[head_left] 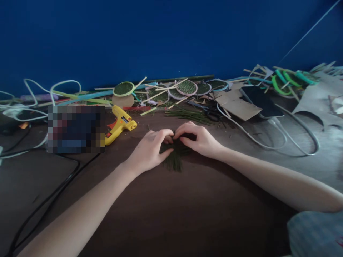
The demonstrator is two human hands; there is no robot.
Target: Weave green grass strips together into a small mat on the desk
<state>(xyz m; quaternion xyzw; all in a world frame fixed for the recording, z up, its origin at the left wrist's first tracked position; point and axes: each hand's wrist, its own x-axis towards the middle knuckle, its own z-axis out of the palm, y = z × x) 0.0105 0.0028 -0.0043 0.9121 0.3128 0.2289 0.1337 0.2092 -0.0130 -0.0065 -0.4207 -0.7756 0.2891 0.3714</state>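
Note:
Low over the dark table, my left hand [150, 148] is bent round the left side of a small bunch of thin green blades [174, 161], which look like grass or leaf strips. From the other side my right hand [202, 141] pinches at the top of the same bunch, its thumb and fingertips close to my left fingers. Loose ends fan out below and to the right of my hands. The fingers hide the middle of the bunch. More loose green blades [187, 115] lie just behind my hands, beside dark-handled scissors [213, 115].
A yellow glue gun [119, 125] lies to the left, next to a blurred-out box shape [76, 129]. Round green-filled rings [187, 86], sticks and cardboard [238, 103] line the blue wall [160, 39]. At right, a phone [261, 101] has a white cable [281, 134]; black cords [61, 185] cross the left.

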